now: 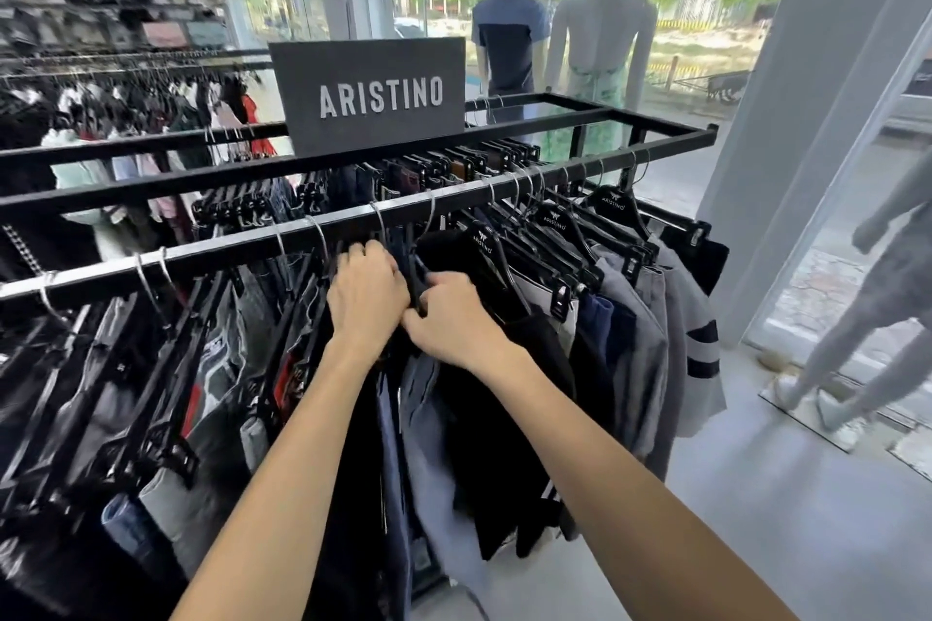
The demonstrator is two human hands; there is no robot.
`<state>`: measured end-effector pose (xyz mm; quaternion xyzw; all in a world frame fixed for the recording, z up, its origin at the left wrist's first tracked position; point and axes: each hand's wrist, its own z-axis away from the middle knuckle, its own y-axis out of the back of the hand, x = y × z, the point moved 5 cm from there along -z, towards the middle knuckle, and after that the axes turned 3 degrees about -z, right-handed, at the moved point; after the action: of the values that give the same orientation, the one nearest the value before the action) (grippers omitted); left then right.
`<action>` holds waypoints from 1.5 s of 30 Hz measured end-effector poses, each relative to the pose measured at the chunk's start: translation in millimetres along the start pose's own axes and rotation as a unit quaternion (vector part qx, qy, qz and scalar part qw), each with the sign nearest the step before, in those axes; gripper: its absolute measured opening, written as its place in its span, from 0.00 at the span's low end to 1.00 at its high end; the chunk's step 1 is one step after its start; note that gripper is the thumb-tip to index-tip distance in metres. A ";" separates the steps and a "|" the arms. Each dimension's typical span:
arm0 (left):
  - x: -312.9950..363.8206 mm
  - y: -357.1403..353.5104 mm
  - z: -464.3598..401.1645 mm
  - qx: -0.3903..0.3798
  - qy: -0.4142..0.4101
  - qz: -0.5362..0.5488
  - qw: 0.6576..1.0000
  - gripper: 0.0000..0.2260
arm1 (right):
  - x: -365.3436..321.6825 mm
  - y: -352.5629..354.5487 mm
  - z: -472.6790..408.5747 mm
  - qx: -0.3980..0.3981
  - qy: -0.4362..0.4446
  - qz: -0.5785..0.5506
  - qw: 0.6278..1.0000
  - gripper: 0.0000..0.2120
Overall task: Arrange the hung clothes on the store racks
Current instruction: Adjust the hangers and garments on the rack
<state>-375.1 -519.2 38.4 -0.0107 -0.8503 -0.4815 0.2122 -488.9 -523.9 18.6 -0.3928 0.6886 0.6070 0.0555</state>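
you have a single view, worn on your head, looking forward and down along both forearms. it sits close over the near rail (282, 237) of the clothes rack (655, 131), which crosses the frame rising to the right. the wide lens bends the edges. beyond the rack it faces the shop window (716, 15). no second view shares anything.

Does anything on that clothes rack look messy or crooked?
Nothing looks broken or fallen. The hangers crowd tightly at the right of the front rail and are spaced wider at the left; both hands work in the middle.
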 end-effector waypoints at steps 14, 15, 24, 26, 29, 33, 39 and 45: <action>73.4 -30.1 8.5 -0.168 -0.147 -0.198 0.955 0.12 | 78.5 28.0 18.8 0.202 -0.140 -0.019 0.969 0.14; 76.1 -34.0 9.3 -0.182 -0.147 -0.212 0.949 0.12 | 81.2 27.6 22.4 0.209 -0.155 0.047 0.964 0.18; 95.1 -60.9 -1.5 -0.281 -0.027 0.027 0.959 0.20 | 95.6 34.8 9.5 0.063 -0.195 -0.072 0.976 0.17; 97.1 -69.5 -5.2 -0.300 0.014 0.109 0.948 0.22 | 96.9 45.7 14.1 0.058 -0.178 -0.079 0.979 0.19; 108.5 -76.9 -6.4 -0.281 0.052 0.207 0.936 0.21 | 113.3 65.7 23.9 0.070 -0.163 -0.071 0.982 0.17; 152.8 -75.4 16.3 -0.272 0.038 0.261 0.925 0.20 | 152.4 109.0 46.7 0.113 -0.192 -0.083 0.971 0.08; 260.4 -101.2 69.5 -0.283 0.003 0.343 0.896 0.18 | 223.9 184.6 94.4 0.177 -0.259 -0.038 0.949 0.23; 383.8 -126.0 119.4 -0.297 -0.058 0.354 0.885 0.21 | 296.6 268.1 156.5 0.252 -0.308 -0.020 0.917 0.16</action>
<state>-794.2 -559.8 25.0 -0.4017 -0.6179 -0.6028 0.3057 -917.9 -538.8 26.8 -0.1730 0.7600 0.5028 0.3738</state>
